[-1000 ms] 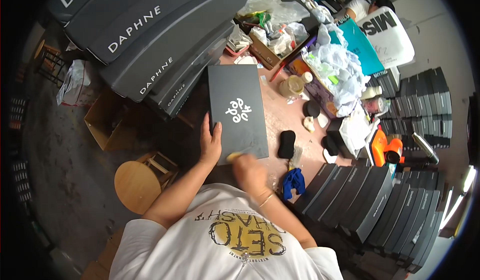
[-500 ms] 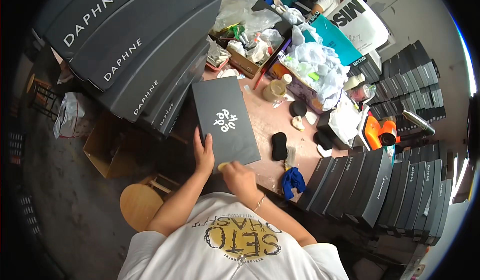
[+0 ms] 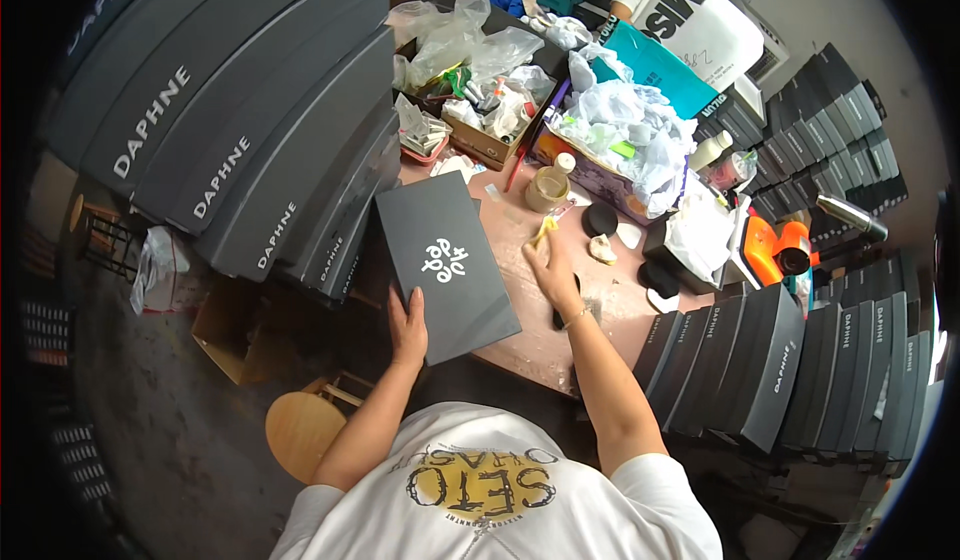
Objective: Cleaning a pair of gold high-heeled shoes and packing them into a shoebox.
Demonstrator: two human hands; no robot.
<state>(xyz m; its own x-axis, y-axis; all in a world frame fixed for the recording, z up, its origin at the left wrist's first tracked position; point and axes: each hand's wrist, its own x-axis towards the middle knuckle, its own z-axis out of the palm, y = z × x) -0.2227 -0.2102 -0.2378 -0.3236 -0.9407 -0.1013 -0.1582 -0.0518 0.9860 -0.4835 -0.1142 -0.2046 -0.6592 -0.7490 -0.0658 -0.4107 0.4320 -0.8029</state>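
A dark grey shoebox point(image 3: 450, 305) with a white design on its lid lies slanted at the table's near left edge. My left hand point(image 3: 408, 332) grips its left edge, thumb and fingers closed against it. Over the table to the right of the box, my right hand point(image 3: 550, 268) pinches a small yellow piece point(image 3: 546, 228), either cloth or sponge. Just beyond the fingertips stands a squat jar point(image 3: 546, 190) with a yellowish content and a white-capped bottle at it. My right wrist partly covers a black oval pad and a brush.
Tall stacks of dark shoeboxes rise at the left point(image 3: 240, 160) and right point(image 3: 740, 360). A carton of crumpled white paper point(image 3: 630, 120) and a box of odds and ends point(image 3: 490, 145) stand at the back. An orange tool point(image 3: 765, 250) is right; a wooden stool point(image 3: 305, 435) is below left.
My right hand has moved from the box's near edge up and right toward the jar, carrying the yellow piece. My left hand still grips the box.
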